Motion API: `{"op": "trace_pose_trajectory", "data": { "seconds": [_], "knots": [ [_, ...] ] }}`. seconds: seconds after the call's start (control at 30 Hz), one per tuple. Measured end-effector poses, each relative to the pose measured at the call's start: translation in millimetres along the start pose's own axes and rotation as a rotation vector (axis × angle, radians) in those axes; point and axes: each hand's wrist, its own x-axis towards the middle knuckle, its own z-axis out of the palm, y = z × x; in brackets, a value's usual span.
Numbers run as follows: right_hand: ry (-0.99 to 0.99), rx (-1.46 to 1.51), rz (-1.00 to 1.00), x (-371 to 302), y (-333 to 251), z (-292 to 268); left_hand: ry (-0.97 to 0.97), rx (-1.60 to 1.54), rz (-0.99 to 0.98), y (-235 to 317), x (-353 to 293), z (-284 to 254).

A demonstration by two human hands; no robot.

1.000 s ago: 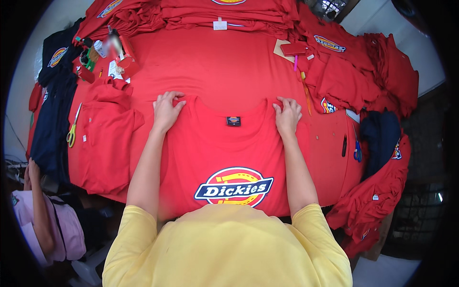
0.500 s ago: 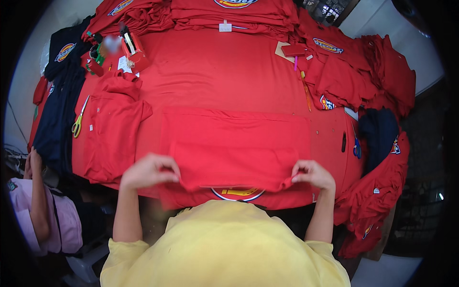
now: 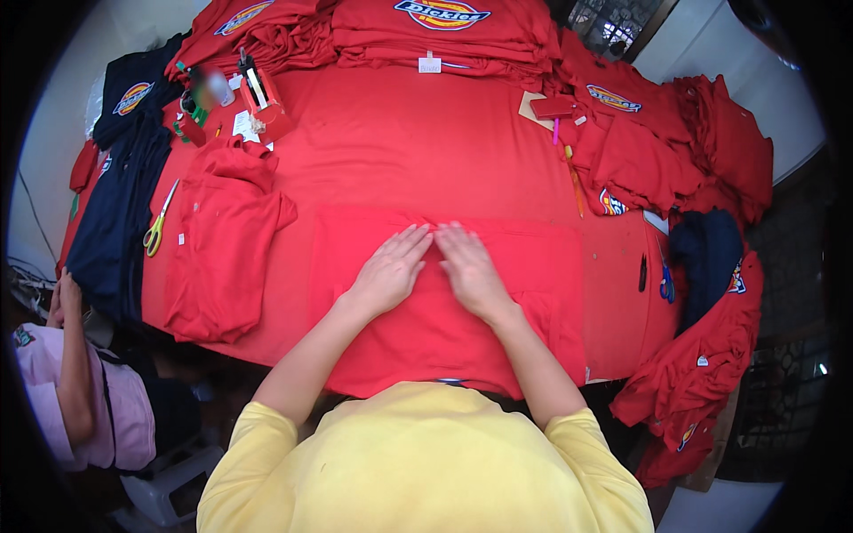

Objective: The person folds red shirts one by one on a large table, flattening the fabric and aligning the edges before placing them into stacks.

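Observation:
A red garment (image 3: 435,342) lies spread on the red-covered table in front of me, its near edge against my body. My left hand (image 3: 391,271) rests flat on its far part with fingers stretched out. Beside it, my right hand (image 3: 469,274) also lies flat on the fabric, fingers extended. The fingertips of both hands come close together near the garment's far edge, and neither hand grips anything. Beneath my forearms the fabric shows layered edges. Most of the printed patch near the close edge is hidden by my body and the cloth.
Left are a crumpled red garment (image 3: 227,249), yellow-handled scissors (image 3: 157,226) and dark blue garments (image 3: 115,231). Stacked red shirts (image 3: 444,44) line the back. At right lie blue-handled scissors (image 3: 665,280), a black tool (image 3: 642,274) and heaped red garments (image 3: 693,355). A seated person (image 3: 89,391) is at left.
Both hands have let go of the garment's folded near corners and moved forward and inward. They now lie flat on the fabric, which covers nearly all of the printed patch.

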Motion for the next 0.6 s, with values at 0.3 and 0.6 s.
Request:
{"op": "trace_pose_trajectory", "data": {
  "seconds": [0.3,0.6],
  "knots": [
    [-0.066,-0.402,0.466,-7,88,-23,-0.066,0.232,-0.366,-40,0,-10],
    [-0.086,-0.435,0.564,-5,105,-29,0.080,0.370,-0.647,-101,-23,-22]
  ]
}}
